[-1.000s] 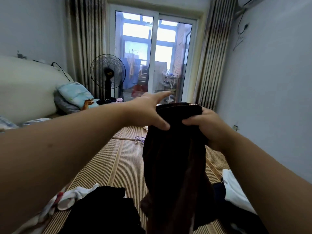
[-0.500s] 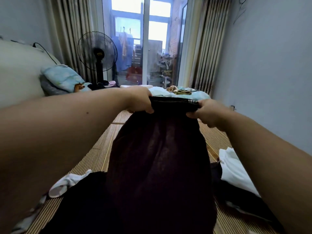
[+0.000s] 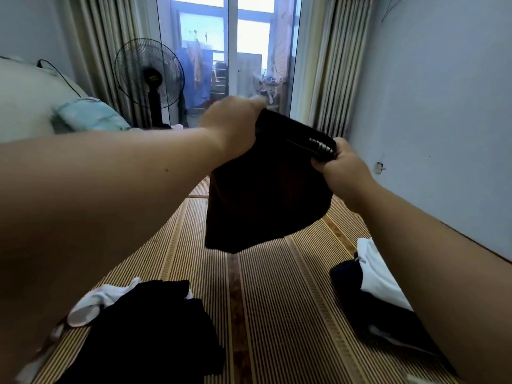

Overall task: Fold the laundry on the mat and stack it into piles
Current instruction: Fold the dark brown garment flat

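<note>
Dark garment (image 3: 266, 195) is up in the air over the mat (image 3: 277, 314), held by its top edge and hanging free, with its lower hem clear of the mat. My left grip (image 3: 230, 123) is clenched round the top left corner; it is a bit blurred, so I cannot tell the exact finger lay. My right grip (image 3: 343, 164) is pinching the top right corner, fingers curled in, just beside a short row of small white marks on the cloth. The left corner sits higher than the right, so the top edge slopes down to the right.

On the mat there are 2 heaps, well apart, with the striped mat between them. Near left is a black pile (image 3: 149, 328) with a white piece (image 3: 102, 297) touching its left side. Near right, partly under my right forearm, a white cloth (image 3: 379, 275) lies on a dark cloth (image 3: 388, 317).

At the far end a standing fan (image 3: 149, 76) is just left of the glass door (image 3: 235, 51), with curtains on both sides. A light blue pillow (image 3: 91, 115) is at far left.
</note>
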The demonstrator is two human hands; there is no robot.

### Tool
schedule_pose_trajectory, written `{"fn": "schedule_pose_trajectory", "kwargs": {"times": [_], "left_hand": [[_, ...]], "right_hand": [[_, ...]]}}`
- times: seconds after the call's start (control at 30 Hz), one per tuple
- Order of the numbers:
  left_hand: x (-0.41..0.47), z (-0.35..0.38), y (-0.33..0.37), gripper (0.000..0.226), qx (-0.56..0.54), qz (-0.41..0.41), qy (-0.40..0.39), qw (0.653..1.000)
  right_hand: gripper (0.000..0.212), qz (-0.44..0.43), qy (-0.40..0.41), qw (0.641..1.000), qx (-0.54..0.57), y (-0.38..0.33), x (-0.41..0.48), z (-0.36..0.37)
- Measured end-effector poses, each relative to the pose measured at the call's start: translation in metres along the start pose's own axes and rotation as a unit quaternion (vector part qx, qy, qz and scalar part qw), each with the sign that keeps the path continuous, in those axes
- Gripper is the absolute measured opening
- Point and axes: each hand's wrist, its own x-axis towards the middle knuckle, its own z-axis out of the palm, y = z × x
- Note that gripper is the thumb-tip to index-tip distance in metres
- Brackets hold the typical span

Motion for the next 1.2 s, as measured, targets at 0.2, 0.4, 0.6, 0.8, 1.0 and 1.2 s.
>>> {"fn": "schedule_pose_trajectory", "kwargs": {"times": [0.2, 0.4, 0.6, 0.8, 1.0, 1.2], "left_hand": [[-0.108, 0.017, 0.011, 0.024, -0.034, 0.078, -0.169, 0.982], [-0.238, 0.056, 0.037, 0.033, -0.075, 0.120, -0.363, 0.921], [-0.304, 0.058, 0.049, 0.031, -0.119, 0.150, -0.466, 0.864], [-0.291, 0.028, 0.048, 0.032, -0.184, 0.116, -0.526, 0.822], [-0.269, 0.017, 0.045, 0.030, -0.258, 0.051, -0.594, 0.760], [-0.202, 0.033, 0.017, 0.041, -0.397, -0.130, -0.475, 0.775]], "right_hand": [[0.029, 0.060, -0.121, 0.981, -0.140, 0.044, -0.102, 0.006], [0.023, 0.096, -0.301, 0.912, -0.262, 0.096, -0.206, 0.024], [0.019, 0.052, -0.375, 0.858, -0.346, 0.105, -0.247, 0.029], [0.020, 0.157, -0.486, 0.831, -0.219, 0.085, -0.243, 0.017], [0.020, 0.174, -0.513, 0.827, -0.152, 0.077, -0.232, 0.008], [0.030, 0.228, -0.295, 0.923, 0.092, 0.084, -0.179, 0.004]]}}
